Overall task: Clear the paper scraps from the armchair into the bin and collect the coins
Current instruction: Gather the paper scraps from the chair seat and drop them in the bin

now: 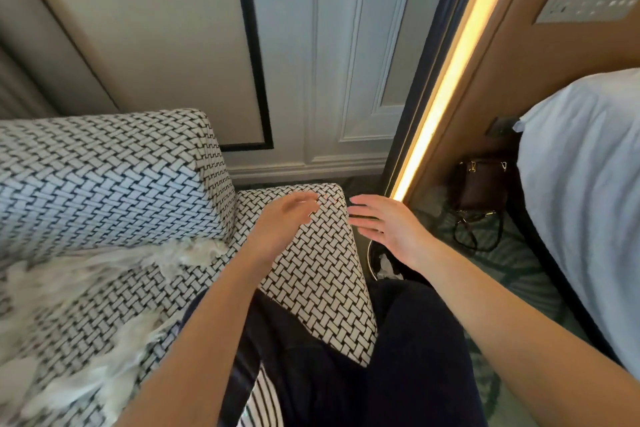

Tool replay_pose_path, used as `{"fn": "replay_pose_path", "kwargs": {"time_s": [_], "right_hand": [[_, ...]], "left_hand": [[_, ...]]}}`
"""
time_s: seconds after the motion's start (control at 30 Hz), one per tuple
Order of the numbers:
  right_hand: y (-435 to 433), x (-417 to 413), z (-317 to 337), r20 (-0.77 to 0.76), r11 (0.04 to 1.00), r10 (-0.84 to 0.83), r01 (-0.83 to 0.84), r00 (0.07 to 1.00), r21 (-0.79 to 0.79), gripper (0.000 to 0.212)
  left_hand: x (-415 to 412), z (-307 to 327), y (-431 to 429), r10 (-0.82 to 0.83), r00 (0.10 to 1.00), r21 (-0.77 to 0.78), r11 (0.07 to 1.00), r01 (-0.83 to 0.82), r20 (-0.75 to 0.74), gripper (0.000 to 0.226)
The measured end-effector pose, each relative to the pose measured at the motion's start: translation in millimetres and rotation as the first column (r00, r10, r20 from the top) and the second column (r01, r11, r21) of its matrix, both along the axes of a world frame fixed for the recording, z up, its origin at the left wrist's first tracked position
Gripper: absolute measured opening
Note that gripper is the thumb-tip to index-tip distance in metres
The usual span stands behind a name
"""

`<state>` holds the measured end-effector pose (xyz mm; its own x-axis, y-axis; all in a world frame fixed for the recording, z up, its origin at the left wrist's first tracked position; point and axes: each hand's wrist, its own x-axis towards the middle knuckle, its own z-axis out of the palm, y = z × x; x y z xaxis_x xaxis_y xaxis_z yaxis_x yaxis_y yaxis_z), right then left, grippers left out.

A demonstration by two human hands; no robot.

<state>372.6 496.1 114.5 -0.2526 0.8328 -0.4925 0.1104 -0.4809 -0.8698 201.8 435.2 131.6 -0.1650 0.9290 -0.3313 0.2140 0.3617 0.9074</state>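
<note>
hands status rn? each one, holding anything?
Left hand: open, blurred, over the armchair arm, nothing visibly held.
Right hand: open, fingers spread, empty, above the bin.

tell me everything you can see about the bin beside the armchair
Only a sliver of the bin shows, on the floor just right of the armchair's arm. It looks dark and round with a thin, pale rim curving along its left side. White paper scraps lie inside. The right hand hovers over it, open, and the person's dark trousers hide its near part. Its material and height cannot be told.
</note>
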Motion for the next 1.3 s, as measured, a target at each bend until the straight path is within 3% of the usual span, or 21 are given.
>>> {"fn": "replay_pose_path", "kwargs": {"time_s": [0.2,0.5,0.63,0.73,0.9,0.97,1.17,1.23,1.3], "right_hand": [[-32,-88,8,0.092,0.941,0.308,-0.317,0.947,0.115,0.028],[-80,-172,-9,0.376,0.679,0.579,-0.683,0.723,0.269,0.023],[-96,-206,-16,0.558,0.435,0.657,-0.860,0.506,0.267,0.030],[-105,-228,-30,0.718,0.225,0.647,-0.964,0.256,0.141,0.029],[-126,-253,-50,0.928,-0.144,0.291,-0.969,-0.235,-0.200,0.018],[-130,-260,-56,0.909,-0.199,0.192,-0.922,-0.369,-0.332,0.022],[-127,-272,-71,0.818,-0.242,0.210,-0.839,-0.536,-0.487,0.047],[-123,-273,-71,0.799,-0.238,0.237,-0.830,-0.553,-0.504,0.044],[-123,-273,-68,0.810,-0.224,0.284,-0.857,-0.514,-0.465,0.041]], "left_hand": [[-81,11,-59,0.245,0.958,0.024,0.968,-0.251,0.150,0.020],[-164,-20,-129,0.486,0.873,-0.022,0.874,-0.485,0.031,0.023],[-188,-40,-161,0.568,0.823,-0.082,0.821,-0.565,0.016,0.016],[-197,-54,-182,0.617,0.787,-0.133,0.778,-0.614,-0.016,0.021],[-195,-78,-206,0.608,0.787,-0.162,0.771,-0.616,-0.104,0.024],[-193,-85,-212,0.621,0.777,-0.167,0.759,-0.629,-0.103,0.026],[-183,-95,-221,0.688,0.722,-0.141,0.709,-0.691,-0.074,0.017],[-181,-97,-219,0.692,0.720,-0.134,0.709,-0.693,-0.059,0.015],[-179,-97,-220,0.701,0.711,-0.127,0.701,-0.701,-0.052,0.015]]}}
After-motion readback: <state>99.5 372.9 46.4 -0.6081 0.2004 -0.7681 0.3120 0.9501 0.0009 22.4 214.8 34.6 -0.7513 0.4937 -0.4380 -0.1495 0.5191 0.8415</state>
